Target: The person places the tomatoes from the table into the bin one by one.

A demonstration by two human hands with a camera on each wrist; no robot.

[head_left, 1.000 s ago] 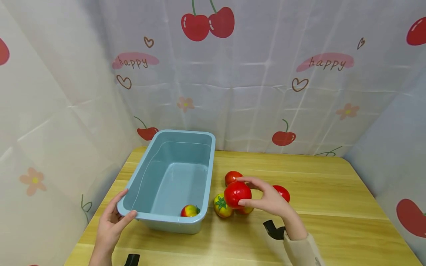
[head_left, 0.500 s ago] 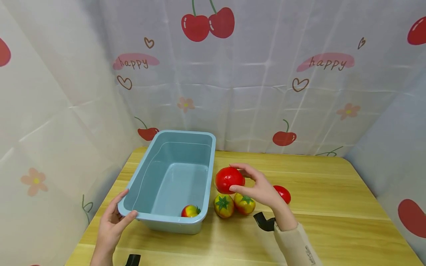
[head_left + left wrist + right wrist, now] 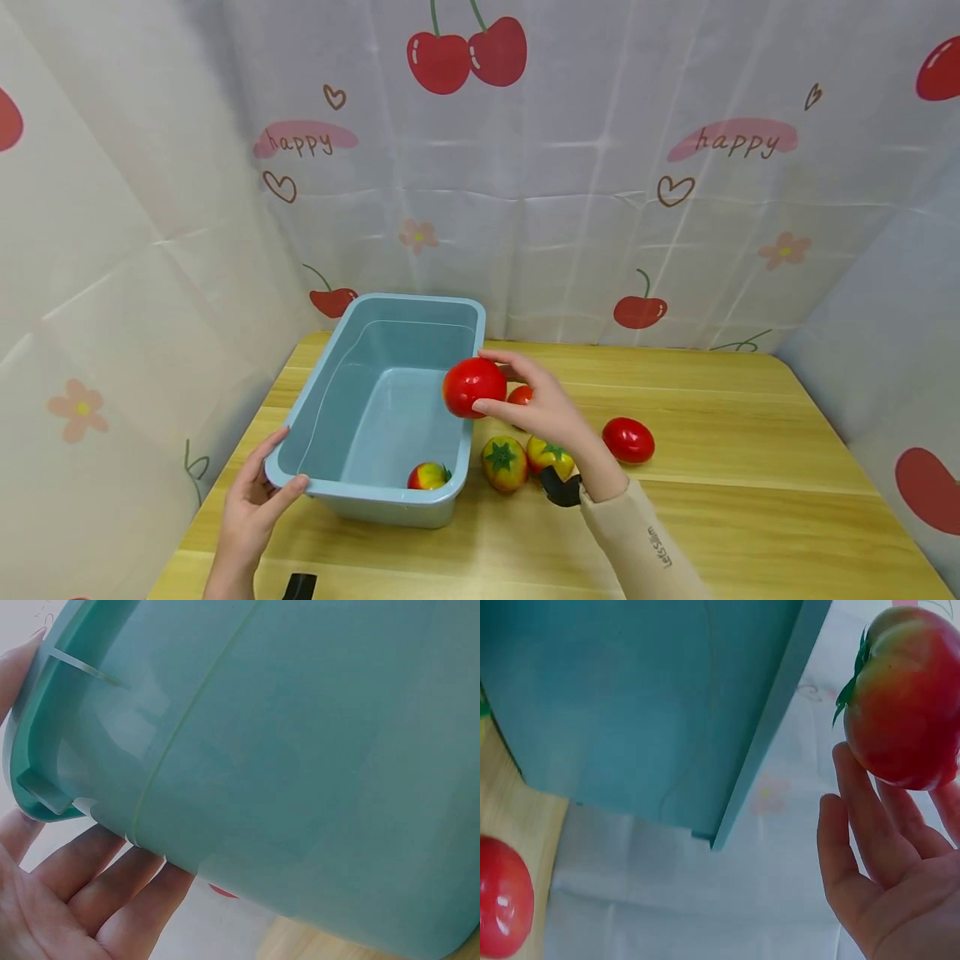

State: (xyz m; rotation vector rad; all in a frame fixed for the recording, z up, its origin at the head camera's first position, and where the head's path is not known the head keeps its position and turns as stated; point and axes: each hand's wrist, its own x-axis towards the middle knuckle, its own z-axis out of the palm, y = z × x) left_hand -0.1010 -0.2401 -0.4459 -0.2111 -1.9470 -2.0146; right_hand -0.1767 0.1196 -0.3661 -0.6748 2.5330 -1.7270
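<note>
Bin (image 3: 390,510) pinched by L hand (image 3: 246,505), red tomato (image 3: 472,387) by R hand (image 3: 543,408); leaves (image 3: 848,693) R-wrist cam only.

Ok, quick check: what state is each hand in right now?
Left hand: gripping the blue bin at its near-left corner.
Right hand: holding a red tomato.

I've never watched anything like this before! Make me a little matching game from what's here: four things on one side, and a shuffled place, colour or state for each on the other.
Things:
1. The left hand
2. The right hand
3. The bin
4. The sleeve

Descriptions:
A. Beige, with dark lettering
B. Gripping the near left corner of the container
C. Light blue
D. Holding a red tomato

Right pairs: 1-B, 2-D, 3-C, 4-A
</note>
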